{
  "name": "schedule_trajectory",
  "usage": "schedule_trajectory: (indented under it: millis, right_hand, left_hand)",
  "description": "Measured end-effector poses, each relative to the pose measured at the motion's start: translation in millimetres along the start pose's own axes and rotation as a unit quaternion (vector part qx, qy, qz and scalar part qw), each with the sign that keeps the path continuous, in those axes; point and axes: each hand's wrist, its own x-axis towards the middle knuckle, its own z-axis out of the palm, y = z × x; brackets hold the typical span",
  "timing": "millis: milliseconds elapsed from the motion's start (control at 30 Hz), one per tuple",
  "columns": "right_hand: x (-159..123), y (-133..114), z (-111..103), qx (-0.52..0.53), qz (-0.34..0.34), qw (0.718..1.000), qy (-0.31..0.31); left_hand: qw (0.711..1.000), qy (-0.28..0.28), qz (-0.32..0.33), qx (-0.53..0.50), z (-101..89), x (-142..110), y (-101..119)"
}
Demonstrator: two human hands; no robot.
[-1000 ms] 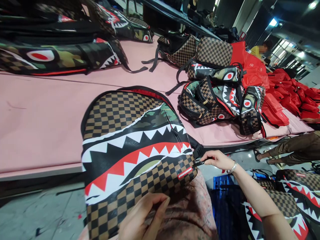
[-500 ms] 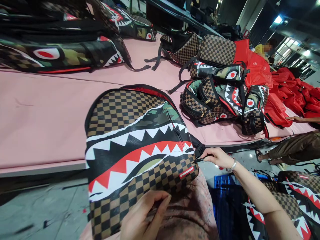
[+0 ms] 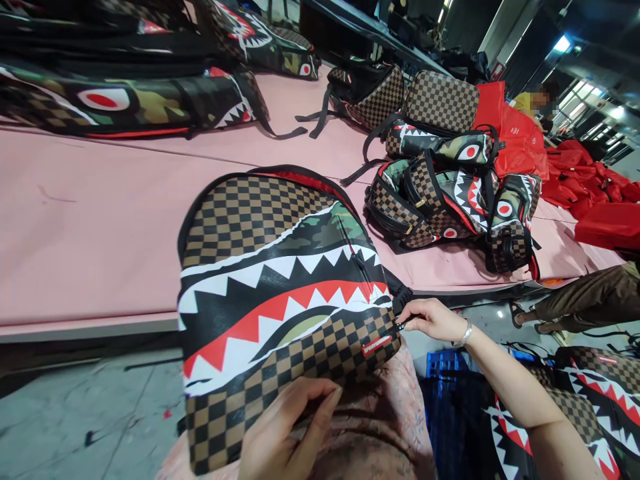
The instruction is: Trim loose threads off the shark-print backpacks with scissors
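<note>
One shark-mouth backpack (image 3: 235,287) lies beyond the left hand (image 3: 285,427), whose thumb and forefinger tips come together; whether they hold anything, I cannot tell. The right hand (image 3: 435,321) pinches a small dark piece (image 3: 400,326) beside the backpack's corner.

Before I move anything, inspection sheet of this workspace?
Surface: pink table, faint marks at left
Work item: shark-mouth backpack, over the lap, before the table edge
Clutter: checkered bags and red bags on the table; blue crate below
Right hand: pinches small black piece at backpack's corner
Left hand: fingertips together, contents unclear
Cables: thin dark loops near crate, cable or strap unclear
Surroundings: brown-trousered person nearby
</note>
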Motion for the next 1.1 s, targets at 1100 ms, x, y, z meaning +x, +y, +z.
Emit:
schedule_trajectory:
  millis: [1100]
  right_hand:
    - [7.7,-37.1,7.3,-0.116,-0.051,0.992,-0.028]
  left_hand:
    - [0.999,0.01,-0.024,-0.021,-4.5,-0.4,2.2]
